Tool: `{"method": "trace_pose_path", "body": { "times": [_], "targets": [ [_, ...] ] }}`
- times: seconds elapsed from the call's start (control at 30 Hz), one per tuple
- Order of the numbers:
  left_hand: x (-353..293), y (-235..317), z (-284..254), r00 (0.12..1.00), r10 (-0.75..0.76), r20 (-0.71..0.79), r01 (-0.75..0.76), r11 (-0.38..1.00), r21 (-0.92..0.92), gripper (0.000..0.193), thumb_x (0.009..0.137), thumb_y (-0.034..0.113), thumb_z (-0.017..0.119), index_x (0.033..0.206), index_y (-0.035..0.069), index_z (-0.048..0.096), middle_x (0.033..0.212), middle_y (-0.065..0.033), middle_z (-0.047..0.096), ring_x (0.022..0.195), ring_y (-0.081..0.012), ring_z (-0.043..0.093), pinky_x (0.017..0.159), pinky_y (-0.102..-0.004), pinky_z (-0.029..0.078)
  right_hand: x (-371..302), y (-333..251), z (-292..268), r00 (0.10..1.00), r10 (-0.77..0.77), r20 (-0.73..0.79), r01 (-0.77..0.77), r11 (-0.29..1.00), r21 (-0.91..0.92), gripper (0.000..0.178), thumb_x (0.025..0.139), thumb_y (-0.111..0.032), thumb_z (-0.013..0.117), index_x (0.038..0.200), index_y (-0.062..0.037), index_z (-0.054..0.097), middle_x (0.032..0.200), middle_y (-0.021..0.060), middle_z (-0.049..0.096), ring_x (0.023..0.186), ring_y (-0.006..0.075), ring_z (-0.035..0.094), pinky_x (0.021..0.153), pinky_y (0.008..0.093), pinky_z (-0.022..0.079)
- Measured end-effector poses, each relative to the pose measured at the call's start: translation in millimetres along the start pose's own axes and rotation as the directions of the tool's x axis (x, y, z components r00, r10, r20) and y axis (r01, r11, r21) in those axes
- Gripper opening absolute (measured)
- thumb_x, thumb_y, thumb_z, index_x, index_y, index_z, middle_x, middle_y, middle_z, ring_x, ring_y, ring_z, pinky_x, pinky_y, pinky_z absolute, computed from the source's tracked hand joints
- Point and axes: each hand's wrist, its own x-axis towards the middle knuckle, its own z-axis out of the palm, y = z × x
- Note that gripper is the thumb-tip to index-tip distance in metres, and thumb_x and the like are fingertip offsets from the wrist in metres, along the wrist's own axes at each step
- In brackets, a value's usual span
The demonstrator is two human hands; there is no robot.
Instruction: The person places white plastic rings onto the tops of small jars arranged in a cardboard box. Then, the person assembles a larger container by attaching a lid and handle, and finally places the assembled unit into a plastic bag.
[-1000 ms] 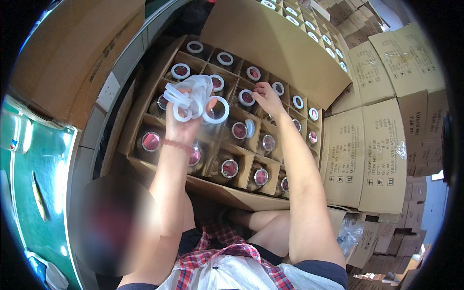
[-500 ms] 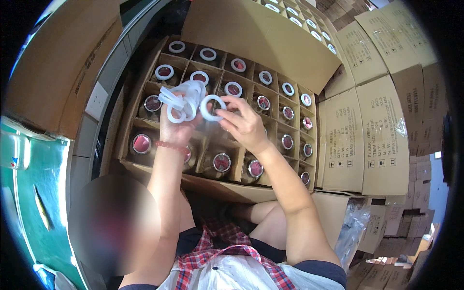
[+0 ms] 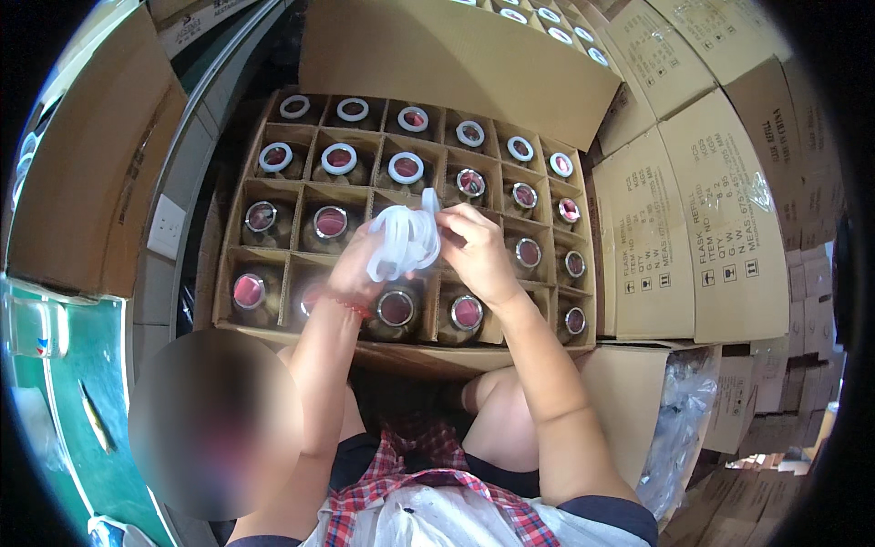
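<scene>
My left hand [image 3: 351,272] is closed around a bunch of white plastic rings [image 3: 401,246], raised over the divided box. Thumb and fingers of my right hand [image 3: 474,246] pinch one white ring [image 3: 429,202], turned nearly edge-on beside the bunch. Below both hands, glass flasks with silvery rims stand upright in cardboard compartments. White rings sit around the mouths along the far row, such as this ringed flask [image 3: 413,119], and on three at the left of the second row. Nearer flasks, like this bare-rimmed flask [image 3: 467,313], have none. My hands hide some compartments in the middle.
A raised cardboard flap [image 3: 456,68] stands behind the box [image 3: 410,357], with more ringed flasks beyond. Stacked cartons [image 3: 674,228] line the right side. At left are a brown carton [image 3: 82,173] and a green table [image 3: 91,383]. Clear plastic [image 3: 679,410] lies in a carton at lower right.
My view has shifted, so the box appears further left. Both hands have moved right over the box. The pinched ring has turned from face-on to nearly edge-on, against the bunch.
</scene>
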Motion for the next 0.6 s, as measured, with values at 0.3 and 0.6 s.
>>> {"method": "trace_pose_path", "body": {
  "times": [0.3, 0.6],
  "targets": [
    [5.5, -6.2, -4.4, 0.999, -0.040, 0.019, 0.034, 0.970, 0.239, 0.030, 0.087, 0.026, 0.062, 0.103, 0.001, 0.062, 0.084, -0.0062, 0.067, 0.066, -0.0125, 0.064, 0.048, -0.0230, 0.050, -9.3, 5.0, -4.3, 0.993, 0.071, 0.090, -0.071, 0.997, -0.003, 0.019, 0.078, -0.004, 0.070, 0.092, 0.0018, 0.060, 0.090, 0.0137, 0.064, 0.080, 0.0284, 0.065, 0.070, 0.0346, 0.051],
    [3.8, 10.6, -21.3, 0.997, 0.066, -0.026, -0.064, 0.993, 0.095, 0.028, 0.090, 0.028, 0.058, 0.104, 0.004, 0.059, 0.091, -0.0105, 0.066, 0.077, -0.0203, 0.066, 0.047, -0.0277, 0.052, 3.5, 46.7, -23.9, 0.947, 0.308, -0.093, -0.279, 0.930, 0.241, 0.017, 0.089, -0.006, 0.062, 0.103, 0.0034, 0.065, 0.094, 0.0063, 0.064, 0.082, 0.0116, 0.063, 0.072, 0.0251, 0.052]
  ]
}}
